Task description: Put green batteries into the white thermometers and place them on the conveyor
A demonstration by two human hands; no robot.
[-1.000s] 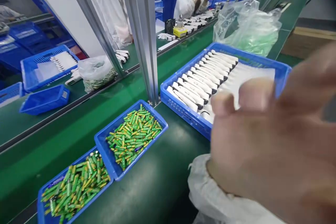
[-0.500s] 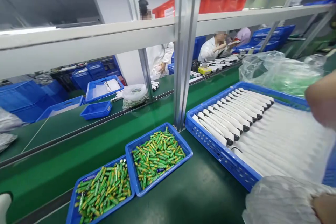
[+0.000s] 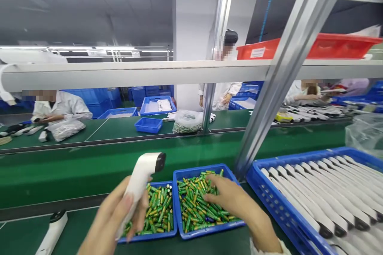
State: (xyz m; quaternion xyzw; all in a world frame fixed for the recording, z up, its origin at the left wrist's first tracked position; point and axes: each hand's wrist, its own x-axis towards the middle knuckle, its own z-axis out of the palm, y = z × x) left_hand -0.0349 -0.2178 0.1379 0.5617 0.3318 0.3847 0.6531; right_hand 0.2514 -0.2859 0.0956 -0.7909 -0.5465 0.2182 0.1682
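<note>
My left hand [image 3: 115, 211] is wrapped round the handle of a white infrared thermometer [image 3: 138, 181] with a black front end, its head tipped up and pointing right. My right hand [image 3: 231, 195] is over the right blue tray [image 3: 214, 229], thumb and fingers apart at the heap of green and yellow batteries [image 3: 191, 203]; no battery shows between them. Behind my left hand stands a second blue tray [image 3: 161, 236] of similar batteries, partly covered by the hand. Another white thermometer [image 3: 54, 233] lies on the bench at the lower left.
A blue basket [image 3: 277, 203] with rows of white thermometers stands at the right. A slanted metal post [image 3: 269, 99] rises behind the trays, under a white shelf rail [image 3: 134, 75]. Beyond the green belt [image 3: 89, 171], co-workers sit and stand.
The view has swung left and levelled. My hands have come from the right basket to the battery trays; a thermometer is now in my left hand, and my right hand is at the batteries.
</note>
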